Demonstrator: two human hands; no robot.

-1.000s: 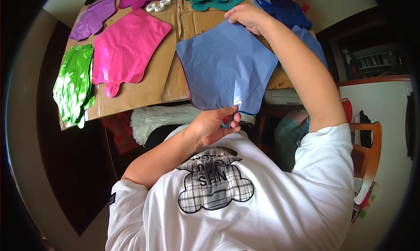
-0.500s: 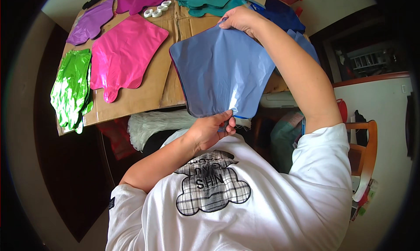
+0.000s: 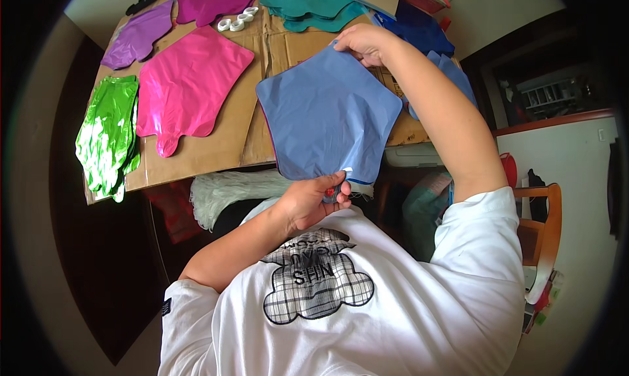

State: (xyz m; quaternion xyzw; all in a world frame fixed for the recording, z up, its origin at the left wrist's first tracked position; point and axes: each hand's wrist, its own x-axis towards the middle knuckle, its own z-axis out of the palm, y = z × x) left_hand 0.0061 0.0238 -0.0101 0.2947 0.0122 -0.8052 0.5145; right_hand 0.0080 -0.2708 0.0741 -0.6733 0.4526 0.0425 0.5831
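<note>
A stack of flat, star-shaped blue foil balloons [image 3: 331, 110] is stretched between my hands in front of me, with a dark reddish edge peeking out on its left side. At the top corner my right hand [image 3: 368, 43] pinches it. The lower end sits between the thumb and fingers of my left hand [image 3: 314, 201], close to my chest; a small red bit shows between those fingers. To the left, a glossy pink foil balloon [image 3: 190, 87] lies flat on the cardboard [image 3: 216, 146], its tail toward me.
Crinkled green foil balloons [image 3: 106, 130] hang at the left table edge. Purple [image 3: 141, 34], magenta [image 3: 216, 1], teal [image 3: 311, 5] and dark blue balloons [image 3: 419, 32] lie farther back. Small white rolls [image 3: 231, 25] stand near the middle. A wooden chair [image 3: 540, 225] is at the right.
The blue stack's top has swung slightly toward me and it lies flatter, with my right hand moving down a little. My left hand keeps its pinch near my chest.
</note>
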